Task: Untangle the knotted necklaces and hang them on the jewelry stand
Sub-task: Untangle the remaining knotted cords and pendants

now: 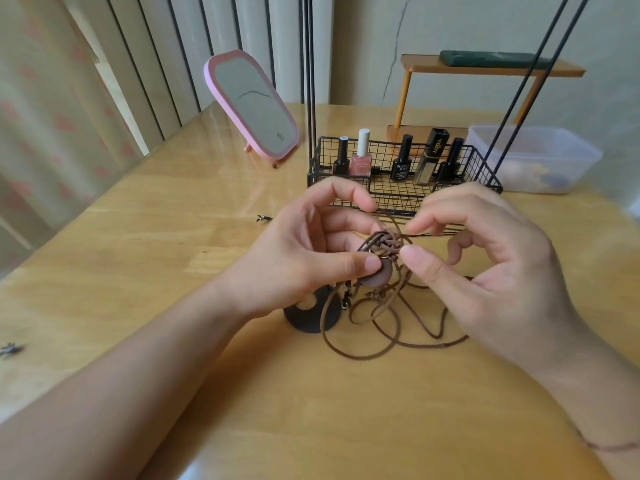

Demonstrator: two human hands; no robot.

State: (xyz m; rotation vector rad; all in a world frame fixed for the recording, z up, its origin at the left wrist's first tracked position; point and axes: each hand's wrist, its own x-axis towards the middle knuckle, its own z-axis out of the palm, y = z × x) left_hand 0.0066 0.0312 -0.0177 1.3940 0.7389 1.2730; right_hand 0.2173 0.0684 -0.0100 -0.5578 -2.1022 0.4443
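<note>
Both hands pinch the knot (382,249): left hand (308,251) steadies it with thumb on the pendant (375,280), right hand (485,268) nips a strand, seemingly to tease it loose. Cords (388,336) trail in loops on the table (207,237) near its middle, beside a dark disc (311,322), use unclear. Beyond: wire basket (401,188) with polish bottles, black rods rising; nothing hung yet that can be seen. Mirror (252,105) far left; tub (540,161) far right.
</note>
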